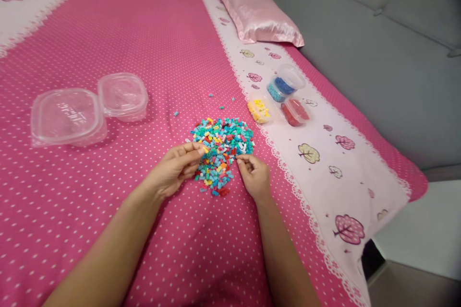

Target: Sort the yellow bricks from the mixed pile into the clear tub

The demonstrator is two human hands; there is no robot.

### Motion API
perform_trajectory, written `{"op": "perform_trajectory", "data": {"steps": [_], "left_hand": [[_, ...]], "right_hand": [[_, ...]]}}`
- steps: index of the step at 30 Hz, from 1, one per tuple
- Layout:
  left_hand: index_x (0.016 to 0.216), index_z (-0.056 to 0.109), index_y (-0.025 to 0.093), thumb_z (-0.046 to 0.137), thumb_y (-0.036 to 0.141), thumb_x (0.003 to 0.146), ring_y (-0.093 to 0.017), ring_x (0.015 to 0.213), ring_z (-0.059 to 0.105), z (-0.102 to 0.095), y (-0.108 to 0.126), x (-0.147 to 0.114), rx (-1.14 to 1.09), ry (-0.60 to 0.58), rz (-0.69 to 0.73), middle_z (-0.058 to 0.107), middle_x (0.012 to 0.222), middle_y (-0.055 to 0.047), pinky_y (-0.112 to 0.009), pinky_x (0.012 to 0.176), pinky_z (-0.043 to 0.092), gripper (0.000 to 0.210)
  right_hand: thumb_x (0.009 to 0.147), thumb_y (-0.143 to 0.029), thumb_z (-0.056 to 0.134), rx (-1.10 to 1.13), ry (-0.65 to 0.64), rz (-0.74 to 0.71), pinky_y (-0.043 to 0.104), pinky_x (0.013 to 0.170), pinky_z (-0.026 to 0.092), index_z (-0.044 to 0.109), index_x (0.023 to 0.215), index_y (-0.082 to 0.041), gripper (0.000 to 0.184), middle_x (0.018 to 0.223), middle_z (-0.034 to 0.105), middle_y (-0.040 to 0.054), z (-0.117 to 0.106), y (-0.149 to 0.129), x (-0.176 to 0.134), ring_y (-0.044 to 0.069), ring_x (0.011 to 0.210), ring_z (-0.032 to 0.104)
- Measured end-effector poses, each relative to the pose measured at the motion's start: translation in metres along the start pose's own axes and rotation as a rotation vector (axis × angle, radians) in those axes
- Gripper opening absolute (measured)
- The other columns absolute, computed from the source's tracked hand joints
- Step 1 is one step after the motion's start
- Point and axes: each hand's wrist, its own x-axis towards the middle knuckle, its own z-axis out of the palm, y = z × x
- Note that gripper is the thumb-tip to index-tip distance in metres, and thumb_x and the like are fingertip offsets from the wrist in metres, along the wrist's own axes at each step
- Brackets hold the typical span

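Observation:
A heap of tiny coloured toy bricks (219, 136), mostly teal and blue with red, yellow, orange and white among them, lies on the pink dotted bedspread. At the heap's left side, my left hand (180, 163) pinches a small yellow brick (205, 149) between thumb and fingertips. My right hand (254, 175) is at the right edge of the heap, thumb and forefinger pressed together low over the bricks. Whatever sits in that right pinch is too small to make out.
Right of the heap stand a tub of yellow bricks (260, 111), a tub of red bricks (295, 111) and a tub of blue bricks (284, 85). Two clear lidded containers (66, 115) (123, 93) are on the left. Beyond lies a pink pillow (261, 17) by a grey padded panel (378, 57).

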Motion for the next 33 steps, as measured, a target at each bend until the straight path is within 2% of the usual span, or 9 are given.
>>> {"op": "perform_trajectory", "data": {"steps": [3,6,10,13,17,21,26,29,33], "left_hand": [[0.068,0.054,0.014,0.069,0.02,0.074,-0.001,0.037,0.026,0.001,0.005,-0.001,-0.11,-0.035,-0.064,0.041,0.053,0.006,-0.01,0.031,0.018,0.017],[0.072,0.059,0.011,0.059,0.011,0.077,-0.003,0.041,0.039,0.003,0.009,-0.001,-0.205,0.003,-0.125,0.055,0.063,-0.002,-0.009,0.03,0.022,0.005],[0.075,0.065,0.008,0.047,0.013,0.076,-0.008,0.047,0.05,0.003,0.014,-0.001,-0.292,-0.004,-0.161,0.06,0.067,-0.01,-0.011,0.03,0.028,0.018],[0.074,0.068,0.007,0.047,0.02,0.076,-0.01,0.05,0.053,0.001,0.013,0.0,-0.246,-0.009,-0.144,0.062,0.067,-0.012,-0.013,0.03,0.029,0.025],[0.073,0.072,0.012,0.059,0.038,0.077,-0.007,0.045,0.046,0.002,0.001,0.002,0.049,0.08,-0.05,0.058,0.057,-0.003,-0.014,0.034,0.024,0.029],[0.075,0.075,0.016,0.073,0.041,0.066,-0.012,0.056,0.054,0.006,-0.015,0.005,0.507,0.127,0.053,0.069,0.066,-0.003,-0.022,0.052,0.04,0.026],[0.082,0.077,0.02,0.067,0.042,0.071,-0.018,0.062,0.059,0.015,-0.027,0.005,1.076,0.223,0.179,0.073,0.075,-0.004,-0.027,0.058,0.037,0.027],[0.083,0.077,0.022,0.062,0.046,0.076,-0.019,0.063,0.059,0.021,-0.03,0.003,1.252,0.277,0.232,0.073,0.077,-0.005,-0.028,0.058,0.035,0.029],[0.082,0.076,0.023,0.058,0.043,0.077,-0.018,0.06,0.057,0.027,-0.032,0.001,1.311,0.307,0.201,0.071,0.073,-0.005,-0.027,0.055,0.032,0.027]], "right_hand": [[0.081,-0.033,0.056,-0.007,0.0,0.003,0.023,0.05,0.037,0.071,0.087,-0.017,0.023,0.063,0.062,-0.0005,0.0,0.0,0.0,0.01,0.049,0.045],[0.081,-0.033,0.055,-0.011,0.0,0.0,0.023,0.05,0.037,0.071,0.087,-0.017,0.023,0.062,0.062,-0.0008,0.0,0.0,0.0,0.01,0.048,0.045],[0.081,-0.033,0.056,-0.009,-0.004,-0.001,0.023,0.05,0.037,0.071,0.087,-0.017,0.022,0.062,0.062,-0.0007,-0.001,-0.001,0.0,0.01,0.049,0.046],[0.081,-0.033,0.056,-0.006,-0.004,-0.003,0.023,0.05,0.037,0.071,0.087,-0.018,0.023,0.061,0.062,-0.0008,0.0,0.0,0.0,0.01,0.049,0.046],[0.081,-0.034,0.055,-0.01,-0.003,-0.002,0.023,0.05,0.037,0.071,0.087,-0.018,0.023,0.061,0.062,-0.001,0.0,0.0,0.0,0.01,0.049,0.045],[0.082,-0.033,0.055,-0.021,-0.003,-0.006,0.023,0.049,0.037,0.071,0.087,-0.018,0.022,0.062,0.062,-0.0008,-0.001,-0.001,0.0,0.01,0.049,0.046],[0.082,-0.033,0.055,-0.01,-0.004,-0.012,0.023,0.05,0.038,0.071,0.087,-0.017,0.023,0.065,0.064,0.0003,0.0,-0.001,0.0,0.01,0.049,0.046],[0.082,-0.033,0.055,-0.016,-0.006,-0.006,0.023,0.05,0.038,0.071,0.087,-0.017,0.023,0.065,0.064,0.0004,0.0,-0.001,0.0,0.01,0.049,0.046],[0.082,-0.033,0.055,-0.022,-0.006,0.0,0.023,0.05,0.038,0.071,0.087,-0.018,0.023,0.065,0.064,0.0002,0.0,-0.001,0.0,0.01,0.049,0.046]]}}
